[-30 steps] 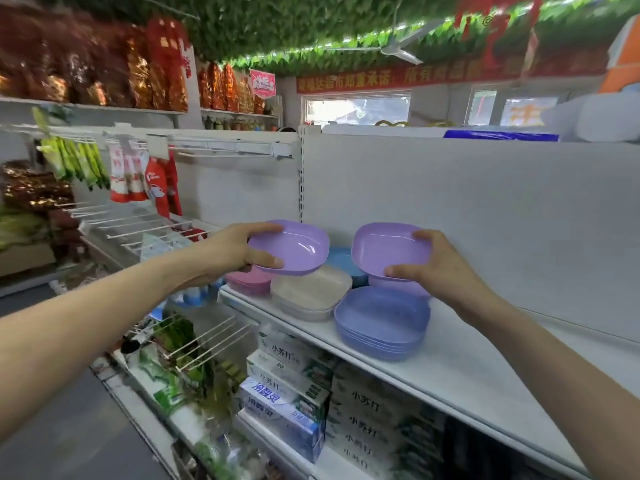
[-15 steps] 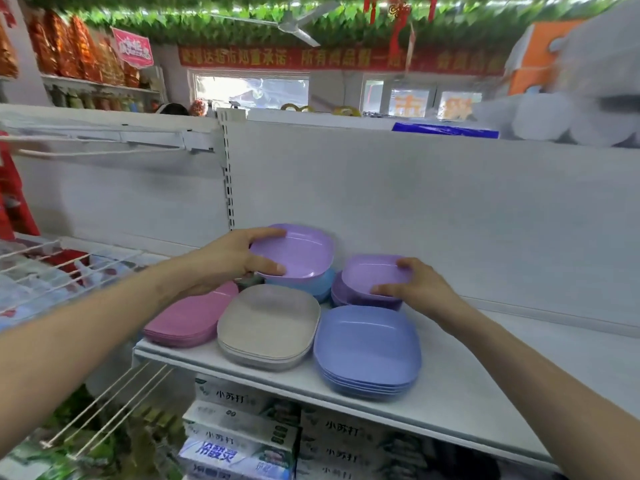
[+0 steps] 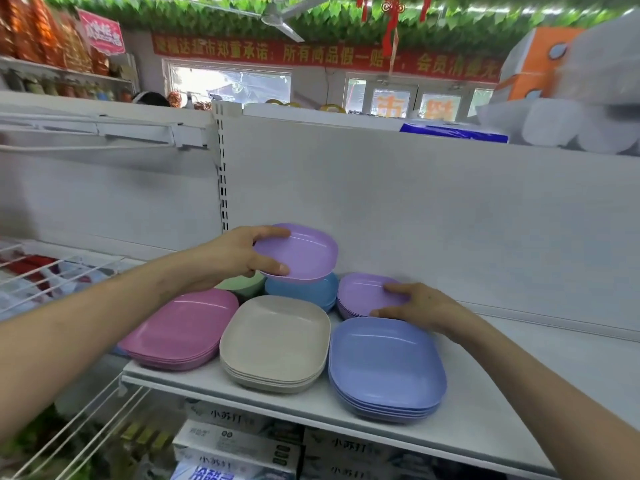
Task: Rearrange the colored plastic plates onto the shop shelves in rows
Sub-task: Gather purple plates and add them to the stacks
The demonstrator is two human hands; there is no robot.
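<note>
Shelf: white shop shelf (image 3: 519,375) against a plain back panel (image 3: 433,202); its right part is bare, and the plates crowd the left end in two rows.
Front row: pink stack (image 3: 183,327), beige stack (image 3: 275,337) and violet-blue stack (image 3: 384,362) sit side by side along the front edge. I judge this row settled.
Back row: green stack (image 3: 242,285), mostly hidden behind my arm, then light blue stack (image 3: 304,293), then purple stack (image 3: 362,294), close to the panel.
Left grip (image 3: 239,258): closed on one purple plate (image 3: 301,254), thumb on the near rim and fingers over the far rim. I hold it clear above the light blue stack, since it likely belongs with its own colour.
Right grip (image 3: 419,306): thumb and forefinger hold the right rim of the purple stack, probably to keep it square for the next plate.
Next: the plate should go right onto the purple stack, so my right grip must clear first.
</note>
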